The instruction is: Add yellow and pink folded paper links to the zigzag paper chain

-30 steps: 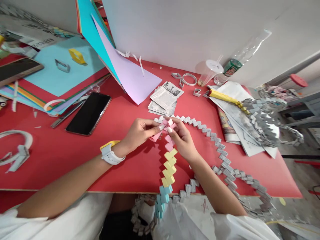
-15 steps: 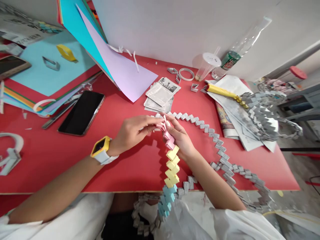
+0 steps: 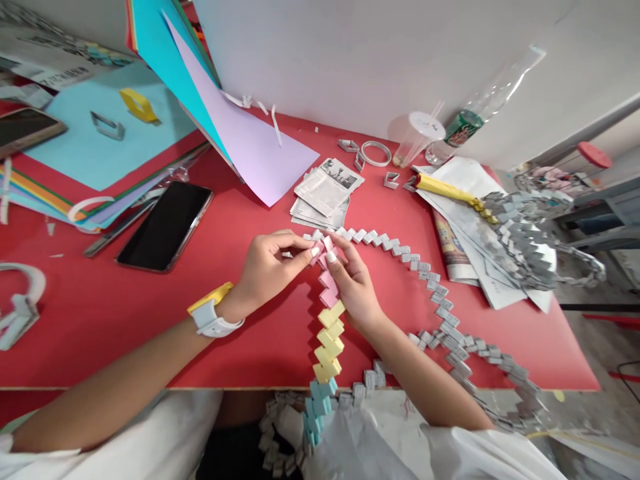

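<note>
A folded paper chain (image 3: 327, 330) runs from my lap up to my hands: blue links lowest, then yellow, then pink at the top. Beyond the pink end it carries on as a long grey newspaper chain (image 3: 430, 287) curving right across the red table (image 3: 150, 313). My left hand (image 3: 267, 267), with a yellow and white watch on the wrist, pinches the pink links from the left. My right hand (image 3: 353, 283) pinches the same pink links from the right. Both hands' fingertips meet at the top pink link.
A black phone (image 3: 165, 227) lies left of my hands, beside a stack of coloured paper sheets (image 3: 100, 153). Cut newspaper pieces (image 3: 325, 193) sit behind my hands. A plastic cup (image 3: 415, 137), a bottle (image 3: 475, 113) and a heap of grey chain (image 3: 525, 233) on newspaper lie at the right.
The hands stay together on the pink links, fingers shifting slightly on the top link. The left wrist has rolled, turning the watch face away. The view has shifted a little.
</note>
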Motion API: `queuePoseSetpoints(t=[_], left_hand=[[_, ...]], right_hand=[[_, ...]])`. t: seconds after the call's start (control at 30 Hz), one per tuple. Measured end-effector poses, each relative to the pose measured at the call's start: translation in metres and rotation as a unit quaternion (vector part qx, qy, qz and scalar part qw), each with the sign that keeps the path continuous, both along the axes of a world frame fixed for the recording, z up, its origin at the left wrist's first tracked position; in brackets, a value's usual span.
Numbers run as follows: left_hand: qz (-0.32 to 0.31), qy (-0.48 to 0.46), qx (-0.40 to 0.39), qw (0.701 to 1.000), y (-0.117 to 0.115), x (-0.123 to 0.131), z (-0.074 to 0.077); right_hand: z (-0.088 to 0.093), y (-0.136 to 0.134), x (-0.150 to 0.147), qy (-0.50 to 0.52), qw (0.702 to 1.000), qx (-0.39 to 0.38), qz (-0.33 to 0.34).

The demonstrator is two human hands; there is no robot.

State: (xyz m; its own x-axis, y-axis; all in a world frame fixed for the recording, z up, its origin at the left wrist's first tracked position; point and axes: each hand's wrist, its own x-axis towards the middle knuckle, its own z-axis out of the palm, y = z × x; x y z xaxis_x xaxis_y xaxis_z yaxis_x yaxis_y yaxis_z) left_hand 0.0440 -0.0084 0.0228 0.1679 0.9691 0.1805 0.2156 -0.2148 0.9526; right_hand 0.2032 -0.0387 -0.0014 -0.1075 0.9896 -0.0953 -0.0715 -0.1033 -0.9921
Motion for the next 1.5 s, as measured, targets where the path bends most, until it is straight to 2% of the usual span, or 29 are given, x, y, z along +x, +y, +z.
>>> queuePoseSetpoints(t=[0.07,0.17,0.33,0.43,0.57,0.67,0.77,0.87,1.07,1.37,1.5], left_hand=[[0.004,0.002,0.008,1.000,-0.001,0.000,-0.001],[-0.025,0.033,0.029,0.999,0.002,-0.003,-0.004],[-0.064,0.074,0.055,0.994,0.007,-0.011,-0.005],[-0.063,0.055,0.030,0.996,0.008,-0.011,-0.001],[-0.025,-0.048,-0.031,0.998,0.006,-0.004,-0.001],[-0.007,-0.064,-0.048,0.997,0.000,0.001,-0.006],[-0.011,-0.040,-0.044,0.998,-0.006,0.005,-0.007],[-0.001,0.000,0.001,1.000,-0.008,0.005,-0.004],[-0.010,0.069,0.077,0.995,-0.007,-0.001,-0.005],[0.004,0.051,0.137,0.989,-0.010,0.000,-0.005],[-0.004,-0.001,0.120,0.993,-0.011,-0.001,-0.006]], right_hand=[[0.000,-0.001,0.000,-0.028,0.999,0.019,-0.008],[0.003,-0.003,0.000,-0.072,0.996,0.056,-0.018],[0.004,-0.002,0.003,-0.160,0.982,0.102,0.011],[0.006,0.000,0.006,-0.199,0.968,0.154,0.019],[0.013,0.001,0.008,-0.178,0.972,0.146,-0.048],[0.016,0.000,0.007,-0.160,0.973,0.139,-0.091],[0.014,-0.001,0.005,-0.165,0.971,0.146,-0.092],[0.009,-0.003,0.003,-0.169,0.970,0.150,-0.091],[0.006,-0.001,0.004,-0.154,0.981,0.115,-0.030],[0.010,0.000,0.005,-0.107,0.987,0.116,-0.032],[0.013,-0.001,0.003,-0.112,0.985,0.133,-0.017]])
